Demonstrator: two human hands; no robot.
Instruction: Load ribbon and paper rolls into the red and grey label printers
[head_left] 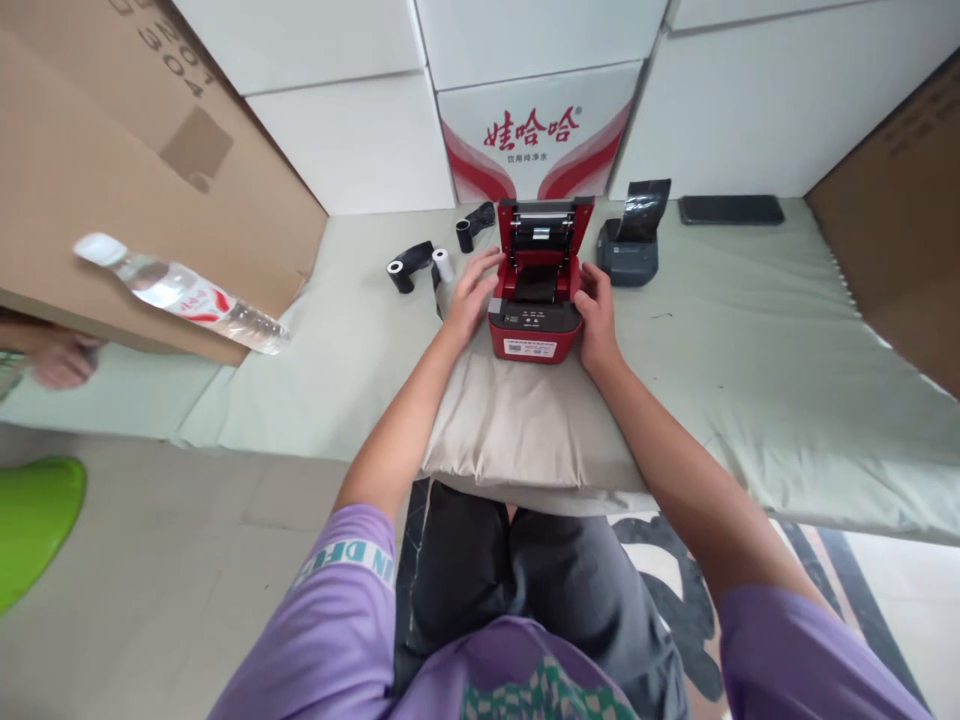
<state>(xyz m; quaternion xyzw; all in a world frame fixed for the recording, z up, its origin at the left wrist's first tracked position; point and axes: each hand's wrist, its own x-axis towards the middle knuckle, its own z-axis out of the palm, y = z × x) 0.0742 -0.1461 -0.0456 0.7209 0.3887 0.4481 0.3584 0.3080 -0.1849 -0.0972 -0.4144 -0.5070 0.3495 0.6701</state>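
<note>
A red and black label printer (pixel 536 317) stands in front of me on the cloth-covered surface with its lid raised. Dark film lies across its open inside, and a white sticker is on its front. My left hand (pixel 471 298) holds the printer's left side, fingers stretched along it. On the opposite side, my right hand (pixel 598 315) grips the casing with bent fingers. Left of the printer are a black ribbon roll (pixel 401 275), a white-ended roll (pixel 442 265) and another black roll (pixel 465 236) with loose film. A smaller dark printer (pixel 628 258) with black film sticking up stands at the right.
A water bottle (pixel 195 295) leans against a large cardboard box (pixel 150 130) at the left. White cartons (pixel 352 140) line the back. A black phone-like slab (pixel 731 210) lies back right. Another person's hand (pixel 66 360) and a green seat (pixel 37 520) show far left.
</note>
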